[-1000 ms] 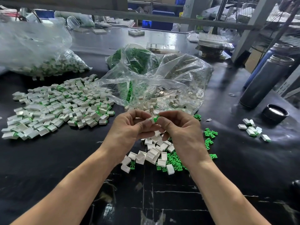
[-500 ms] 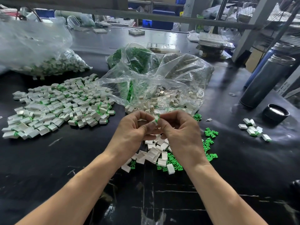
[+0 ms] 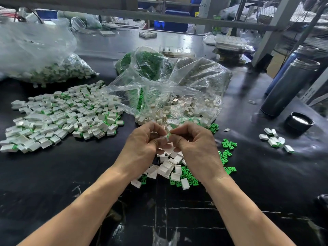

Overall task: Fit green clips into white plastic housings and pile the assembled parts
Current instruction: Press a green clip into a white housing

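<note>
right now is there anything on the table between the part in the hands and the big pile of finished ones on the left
Nothing visible. The housing pinched by the left hand and right hand has only bare black table between it and the assembled pile.

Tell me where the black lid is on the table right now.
In the head view the black lid sits far right on the dark table, just in front of the grey flask and behind a small cluster of assembled parts.
</note>
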`<move>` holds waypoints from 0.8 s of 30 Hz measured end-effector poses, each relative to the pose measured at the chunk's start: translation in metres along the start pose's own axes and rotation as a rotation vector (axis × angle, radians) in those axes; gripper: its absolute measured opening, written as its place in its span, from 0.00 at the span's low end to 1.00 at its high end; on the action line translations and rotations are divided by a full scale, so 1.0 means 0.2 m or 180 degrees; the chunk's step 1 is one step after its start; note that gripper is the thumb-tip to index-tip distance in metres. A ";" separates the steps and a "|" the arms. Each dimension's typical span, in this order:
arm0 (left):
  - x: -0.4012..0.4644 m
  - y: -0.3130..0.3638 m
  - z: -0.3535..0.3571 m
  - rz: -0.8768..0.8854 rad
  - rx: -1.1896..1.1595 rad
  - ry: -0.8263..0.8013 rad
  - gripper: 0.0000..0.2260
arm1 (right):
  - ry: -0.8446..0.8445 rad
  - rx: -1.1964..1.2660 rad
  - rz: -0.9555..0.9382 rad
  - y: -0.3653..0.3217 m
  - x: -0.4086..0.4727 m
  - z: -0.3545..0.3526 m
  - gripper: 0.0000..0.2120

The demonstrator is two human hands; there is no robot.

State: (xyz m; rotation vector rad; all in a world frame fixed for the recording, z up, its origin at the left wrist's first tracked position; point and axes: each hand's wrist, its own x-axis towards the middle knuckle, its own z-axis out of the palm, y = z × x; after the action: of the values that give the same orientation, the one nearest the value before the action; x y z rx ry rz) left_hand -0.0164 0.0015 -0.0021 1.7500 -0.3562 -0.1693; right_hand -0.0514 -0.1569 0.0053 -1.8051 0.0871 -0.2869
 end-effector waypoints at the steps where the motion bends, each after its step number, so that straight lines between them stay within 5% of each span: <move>1: 0.00 0.00 0.00 -0.0001 -0.0012 0.0015 0.04 | 0.0004 0.0031 0.0016 0.00 0.00 0.00 0.07; 5: 0.00 0.01 0.00 -0.0004 0.0081 0.0051 0.05 | 0.0052 -0.0074 0.0002 0.00 -0.01 0.00 0.07; 12: -0.01 -0.01 -0.01 0.0241 0.0743 0.0207 0.11 | -0.0035 -0.1450 -0.0496 -0.02 -0.01 -0.03 0.02; 24: 0.00 0.05 0.00 -0.0007 -0.0459 0.0177 0.03 | 0.0327 -0.0150 -0.0348 0.00 -0.03 0.04 0.02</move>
State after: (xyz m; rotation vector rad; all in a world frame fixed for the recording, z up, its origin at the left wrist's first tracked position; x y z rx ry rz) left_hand -0.0177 -0.0013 0.0083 1.6096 -0.2946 -0.1442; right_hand -0.0547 -0.1485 0.0027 -1.8445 0.0679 -0.4588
